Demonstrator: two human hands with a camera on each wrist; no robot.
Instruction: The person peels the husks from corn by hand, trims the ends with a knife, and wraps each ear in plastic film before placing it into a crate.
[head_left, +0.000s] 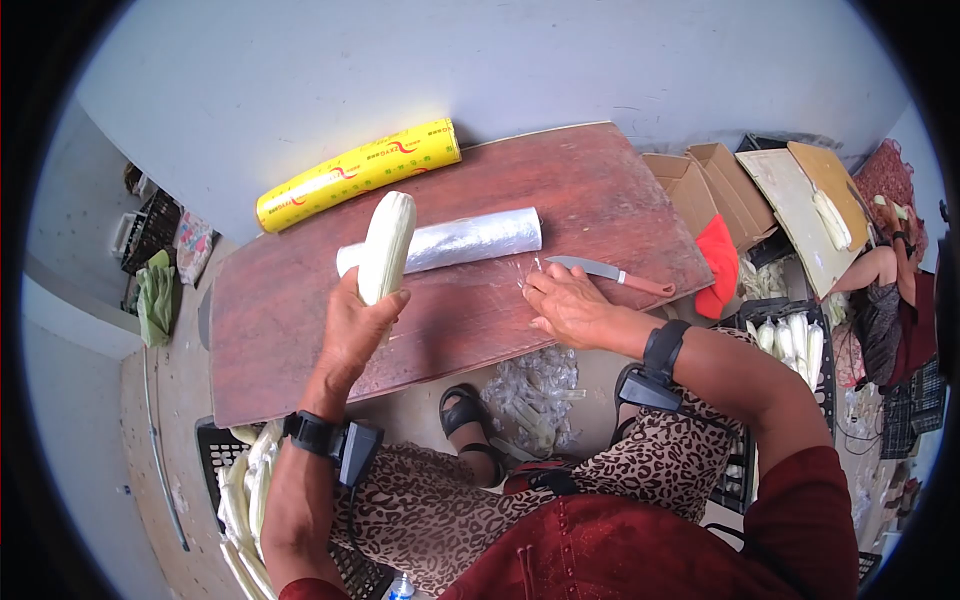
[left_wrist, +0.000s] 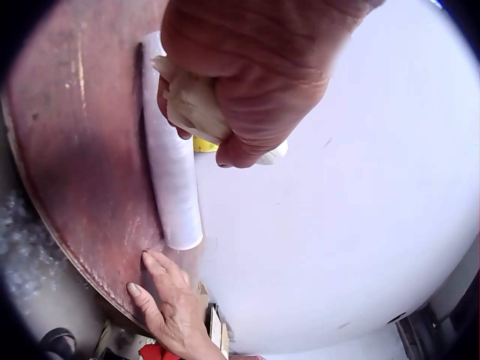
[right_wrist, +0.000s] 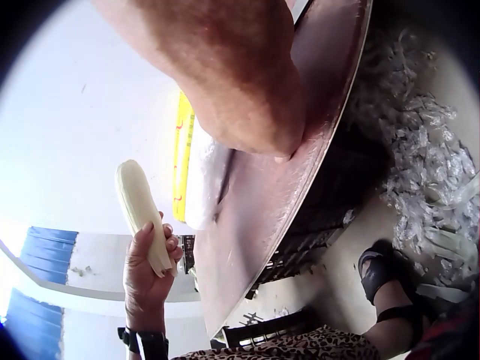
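Observation:
Upright in my left hand [head_left: 358, 318] is an ear of corn [head_left: 388, 245] in pale husk, gripped round its lower end with the thumb across it. The right wrist view shows the same corn [right_wrist: 139, 199] raised beside the table. My right hand [head_left: 568, 305] rests on the table's near part, its fingers extended, fingertips at small scraps of clear film [head_left: 528, 270]. Close by that hand lies a knife [head_left: 610, 272] with a reddish handle. Behind the corn, a roll of clear plastic film [head_left: 470, 240] lies across the reddish wooden table [head_left: 290, 330].
A yellow printed roll [head_left: 360, 172] lies along the table's back edge by the wall. Crates of corn [head_left: 790, 340] stand at both sides. Crumpled film [head_left: 535, 400] litters the floor below. Cardboard boxes [head_left: 705, 190] and a red cloth [head_left: 716, 268] are to the right, near another person [head_left: 890, 285].

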